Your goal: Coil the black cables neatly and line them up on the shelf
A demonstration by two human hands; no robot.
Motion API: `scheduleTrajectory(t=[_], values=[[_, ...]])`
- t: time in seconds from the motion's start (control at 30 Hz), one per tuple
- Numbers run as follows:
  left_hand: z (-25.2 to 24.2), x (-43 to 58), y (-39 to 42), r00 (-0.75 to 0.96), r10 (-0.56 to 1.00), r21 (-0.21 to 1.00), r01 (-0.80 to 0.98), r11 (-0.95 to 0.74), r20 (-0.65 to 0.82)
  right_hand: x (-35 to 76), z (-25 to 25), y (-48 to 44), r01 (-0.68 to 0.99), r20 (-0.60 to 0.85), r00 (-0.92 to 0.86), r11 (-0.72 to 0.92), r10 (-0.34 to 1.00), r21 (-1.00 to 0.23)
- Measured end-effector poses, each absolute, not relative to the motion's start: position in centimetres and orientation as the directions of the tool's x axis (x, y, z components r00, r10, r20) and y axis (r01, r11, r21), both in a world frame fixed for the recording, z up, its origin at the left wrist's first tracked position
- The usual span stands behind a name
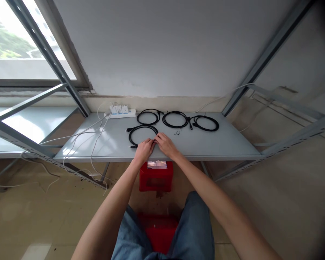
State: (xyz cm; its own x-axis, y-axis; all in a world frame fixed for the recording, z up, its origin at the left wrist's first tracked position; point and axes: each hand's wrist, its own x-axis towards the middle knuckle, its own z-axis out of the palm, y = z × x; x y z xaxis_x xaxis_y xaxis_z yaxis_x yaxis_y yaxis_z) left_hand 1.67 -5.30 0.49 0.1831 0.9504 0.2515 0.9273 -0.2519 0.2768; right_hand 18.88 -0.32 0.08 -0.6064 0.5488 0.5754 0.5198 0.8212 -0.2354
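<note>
I have the left hand [143, 151] and the right hand [165, 145] close together at the front of a pale grey metal shelf [219, 148], their fingertips meeting just behind its edge. Both curl over the near side of a coiled black cable [142, 126], which lies flat on the shelf. The fingers touch it, but from this feed I cannot tell whether they are grasping it or only resting on it.

Behind it, I see a second coiled black cable [148, 109], a third coiled black cable [174, 111] and a fourth coiled black cable [208, 130], all lying flat. A white power strip [121, 113] sits at the back left of the shelf, with thin white cords [81, 133] trailing over the left side. Below the front edge, between my view of the forearms, is a red plastic stool [156, 184].
</note>
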Motion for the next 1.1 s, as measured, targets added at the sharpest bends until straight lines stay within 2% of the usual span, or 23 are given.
scheduleTrajectory(t=[0.2,0.47,0.57,0.67,0.83,0.93,0.97,1.03,1.1], values=[[0.6,1.6,-5.1,0.195,0.950,0.293,0.919,-0.264,0.245,18.8,0.1,-0.5,0.573,0.523,-0.589,0.775,0.616,-0.268],[0.2,1.4,-4.6,0.197,0.946,0.323,0.905,-0.277,0.257,18.3,-0.2,-0.8,0.638,0.478,-0.571,0.728,0.667,-0.253],[0.2,1.4,-4.6,0.200,0.943,0.341,0.895,-0.286,0.266,18.2,-0.2,-1.1,0.690,0.456,-0.542,0.684,0.706,-0.238],[0.3,1.4,-4.7,0.209,0.938,0.360,0.883,-0.303,0.278,17.8,-0.1,-1.5,0.743,0.393,-0.489,0.608,0.778,-0.279],[0.6,1.3,-4.9,0.224,0.936,0.373,0.872,-0.316,0.270,16.2,1.1,-2.4,0.801,0.233,-0.270,0.352,0.934,-0.484],[0.6,1.2,-5.0,0.230,0.935,0.380,0.867,-0.322,0.269,15.6,2.5,-2.3,0.754,0.102,-0.173,0.198,0.980,-0.626],[0.6,1.1,-5.0,0.229,0.935,0.379,0.868,-0.321,0.269,15.6,3.0,-2.1,0.700,0.028,-0.158,0.132,0.987,-0.702],[0.6,1.2,-5.0,0.226,0.937,0.371,0.873,-0.316,0.266,15.8,4.0,-1.5,0.523,-0.209,-0.160,-0.097,0.965,-0.847],[0.7,1.2,-5.0,0.222,0.940,0.358,0.882,-0.306,0.258,16.1,4.7,-0.9,0.320,-0.461,-0.226,-0.381,0.858,-0.867]])
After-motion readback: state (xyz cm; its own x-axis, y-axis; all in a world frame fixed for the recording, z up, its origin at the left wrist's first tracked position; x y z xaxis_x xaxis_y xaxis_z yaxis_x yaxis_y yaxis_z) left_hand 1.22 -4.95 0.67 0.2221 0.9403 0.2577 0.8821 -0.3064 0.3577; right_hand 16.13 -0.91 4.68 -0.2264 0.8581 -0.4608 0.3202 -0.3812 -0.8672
